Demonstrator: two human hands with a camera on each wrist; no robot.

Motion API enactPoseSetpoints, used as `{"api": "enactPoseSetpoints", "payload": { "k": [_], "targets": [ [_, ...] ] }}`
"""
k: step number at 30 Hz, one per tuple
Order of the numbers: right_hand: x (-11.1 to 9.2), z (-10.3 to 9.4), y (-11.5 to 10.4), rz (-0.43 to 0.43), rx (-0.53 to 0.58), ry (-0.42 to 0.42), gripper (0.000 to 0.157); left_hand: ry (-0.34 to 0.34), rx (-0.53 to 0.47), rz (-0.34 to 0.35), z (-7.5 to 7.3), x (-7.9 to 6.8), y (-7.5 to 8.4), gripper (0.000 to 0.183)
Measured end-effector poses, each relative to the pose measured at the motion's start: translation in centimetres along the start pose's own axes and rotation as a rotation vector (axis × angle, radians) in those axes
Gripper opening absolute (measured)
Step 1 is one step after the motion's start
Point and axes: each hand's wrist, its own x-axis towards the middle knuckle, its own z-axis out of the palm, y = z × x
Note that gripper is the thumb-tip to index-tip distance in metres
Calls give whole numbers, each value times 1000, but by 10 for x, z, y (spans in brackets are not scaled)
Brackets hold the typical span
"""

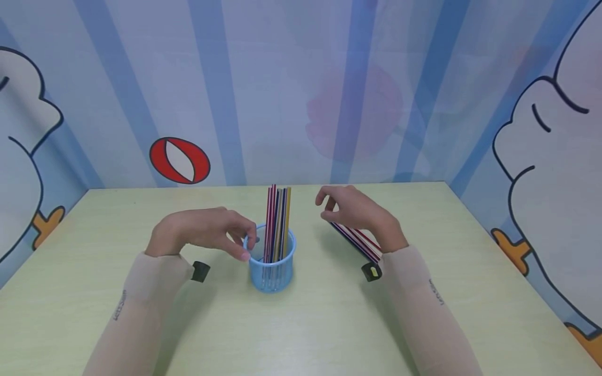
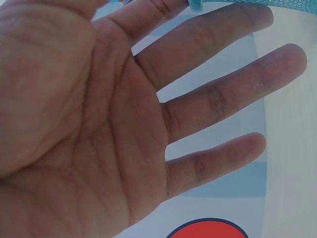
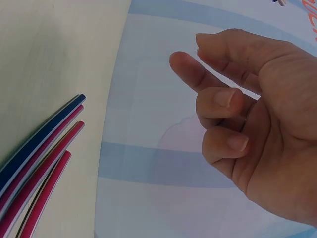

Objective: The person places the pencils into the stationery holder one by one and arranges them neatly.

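Observation:
My left hand (image 1: 211,232) pinches the left rim of a light blue, see-through cup (image 1: 271,277) between thumb and forefinger. In the left wrist view its other fingers (image 2: 237,89) stretch out, spread apart. Upright in the cup stands a bunch of thin coloured sticks (image 1: 276,224), red, dark blue and yellow. My right hand (image 1: 355,209) hovers to the right of the cup, loosely curled and holding nothing. Below it, more thin sticks (image 1: 357,243), dark blue and red, lie slantwise on the table; the right wrist view shows their far ends (image 3: 64,129) apart from the hand.
A pale yellow-green table (image 1: 310,334) carries everything. Behind it rises a blue striped backdrop (image 1: 273,94) with a red and white oval (image 1: 180,160) printed on it. White cartoon figures (image 1: 555,198) cover the side panels. Small black devices (image 1: 200,271) sit at both wrists.

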Motion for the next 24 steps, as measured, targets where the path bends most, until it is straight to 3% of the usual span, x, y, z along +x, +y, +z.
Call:
{"api": "enactPoseSetpoints", "payload": {
  "k": [24],
  "targets": [
    [0,6,20,213,-165,-186,40,-9,-16,-7,0,2,-2,17]
  ]
}}
